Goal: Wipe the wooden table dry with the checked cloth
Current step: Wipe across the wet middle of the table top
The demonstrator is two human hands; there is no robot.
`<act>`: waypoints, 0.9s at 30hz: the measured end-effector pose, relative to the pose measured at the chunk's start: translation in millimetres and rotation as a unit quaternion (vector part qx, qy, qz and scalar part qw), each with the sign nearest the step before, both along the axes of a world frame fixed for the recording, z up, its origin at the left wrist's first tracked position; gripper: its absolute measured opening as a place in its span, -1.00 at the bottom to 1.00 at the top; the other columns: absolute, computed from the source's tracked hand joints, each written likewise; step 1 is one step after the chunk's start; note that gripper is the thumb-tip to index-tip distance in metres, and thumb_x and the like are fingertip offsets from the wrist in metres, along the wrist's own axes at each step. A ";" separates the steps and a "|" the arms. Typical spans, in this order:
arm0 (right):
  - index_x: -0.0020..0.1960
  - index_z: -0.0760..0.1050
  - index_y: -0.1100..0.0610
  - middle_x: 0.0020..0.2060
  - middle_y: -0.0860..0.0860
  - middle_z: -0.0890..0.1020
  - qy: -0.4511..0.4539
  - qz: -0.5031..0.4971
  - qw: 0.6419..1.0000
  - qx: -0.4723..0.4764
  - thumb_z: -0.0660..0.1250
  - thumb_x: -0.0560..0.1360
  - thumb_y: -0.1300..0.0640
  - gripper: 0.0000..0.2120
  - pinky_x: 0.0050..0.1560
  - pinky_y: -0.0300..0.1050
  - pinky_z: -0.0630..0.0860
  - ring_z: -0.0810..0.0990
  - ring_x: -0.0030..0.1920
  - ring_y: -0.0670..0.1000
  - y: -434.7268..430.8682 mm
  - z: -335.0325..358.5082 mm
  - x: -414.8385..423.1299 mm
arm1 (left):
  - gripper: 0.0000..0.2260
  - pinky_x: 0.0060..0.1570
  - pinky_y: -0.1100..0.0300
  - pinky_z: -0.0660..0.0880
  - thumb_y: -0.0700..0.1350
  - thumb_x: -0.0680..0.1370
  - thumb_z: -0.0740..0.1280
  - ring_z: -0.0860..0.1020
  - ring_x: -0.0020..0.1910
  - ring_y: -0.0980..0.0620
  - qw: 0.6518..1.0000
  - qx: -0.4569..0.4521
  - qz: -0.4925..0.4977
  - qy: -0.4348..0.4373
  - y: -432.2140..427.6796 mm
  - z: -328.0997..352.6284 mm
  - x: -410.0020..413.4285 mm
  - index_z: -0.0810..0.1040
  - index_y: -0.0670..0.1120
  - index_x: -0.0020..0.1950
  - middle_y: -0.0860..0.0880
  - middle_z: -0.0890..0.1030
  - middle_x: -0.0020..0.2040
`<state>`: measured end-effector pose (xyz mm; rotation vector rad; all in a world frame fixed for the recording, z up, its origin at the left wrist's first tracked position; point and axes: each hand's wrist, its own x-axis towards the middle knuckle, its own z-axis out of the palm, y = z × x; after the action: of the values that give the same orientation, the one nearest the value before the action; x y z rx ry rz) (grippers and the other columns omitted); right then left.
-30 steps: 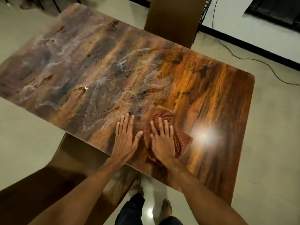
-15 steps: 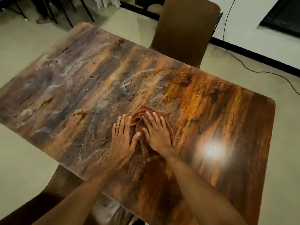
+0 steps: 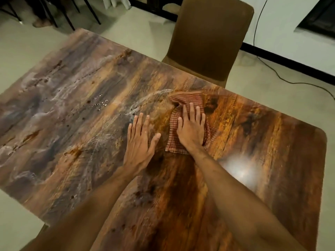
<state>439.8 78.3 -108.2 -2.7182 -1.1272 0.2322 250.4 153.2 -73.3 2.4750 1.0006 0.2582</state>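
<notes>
The wooden table (image 3: pixel 272 142) fills most of the view, with pale wet streaks and water beads across its left half. A red-and-white checked cloth (image 3: pixel 186 102) lies crumpled near the far edge, right of centre. My right hand (image 3: pixel 192 129) presses flat on the cloth with fingers spread. My left hand (image 3: pixel 139 144) rests flat on the bare wood just left of the cloth, fingers apart, holding nothing.
A brown chair (image 3: pixel 210 38) stands tucked against the far edge behind the cloth. A black cable (image 3: pixel 268 67) runs over the floor at the right. Dark chair legs (image 3: pixel 68 17) stand at the far left. A light glare (image 3: pixel 239 171) shines on the table's right side.
My right hand has pushed the cloth away from me, from the near edge toward the far edge. My left hand followed forward beside it, flat on the wood.
</notes>
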 end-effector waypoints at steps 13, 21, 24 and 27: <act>0.70 0.06 0.07 0.70 0.10 0.05 -0.014 -0.045 0.999 0.006 -0.03 0.74 -0.09 -0.43 0.66 0.23 -0.13 -0.04 0.69 0.19 73.9 -4.8 77.0 | -0.35 0.61 -0.04 -0.21 0.26 0.68 -0.03 -0.19 0.64 0.01 1.000 -0.006 -0.021 -0.011 66.8 -16.6 53.8 -0.09 -0.03 0.66 -0.06 -0.12 0.68; 0.71 0.03 0.03 0.70 0.05 0.04 -0.025 0.073 0.997 -0.007 -0.09 0.75 -0.10 -0.44 0.67 0.16 -0.14 -0.05 0.69 0.12 81.6 -0.5 100.3 | -0.37 0.61 -0.07 -0.18 0.24 0.69 0.01 -0.16 0.65 -0.01 0.998 0.014 -0.049 -0.031 79.5 -12.6 102.0 -0.07 -0.03 0.66 -0.07 -0.08 0.68; 0.71 0.01 0.05 0.70 0.07 0.01 -0.019 -0.080 0.997 0.007 -0.09 0.75 -0.12 -0.43 0.67 0.17 -0.17 -0.06 0.69 0.13 33.8 -0.8 118.0 | -0.36 0.61 -0.10 -0.16 0.24 0.68 0.00 -0.16 0.65 -0.01 0.997 0.012 -0.061 -0.041 75.4 -4.2 113.0 -0.07 -0.03 0.66 -0.08 -0.08 0.68; 0.71 -0.02 0.09 0.70 0.12 0.00 -0.014 -0.182 0.983 -0.002 -0.06 0.74 -0.10 -0.41 0.67 0.21 -0.17 -0.07 0.69 0.20 8.1 1.3 124.4 | -0.36 0.59 -0.01 -0.26 0.26 0.67 -0.02 -0.18 0.65 0.02 0.997 0.009 -0.061 -0.044 66.1 0.2 117.0 -0.05 -0.02 0.66 -0.05 -0.07 0.68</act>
<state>564.2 86.4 -106.9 -2.8714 -0.6152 0.1410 367.4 219.2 -73.1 2.5064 0.8113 0.3347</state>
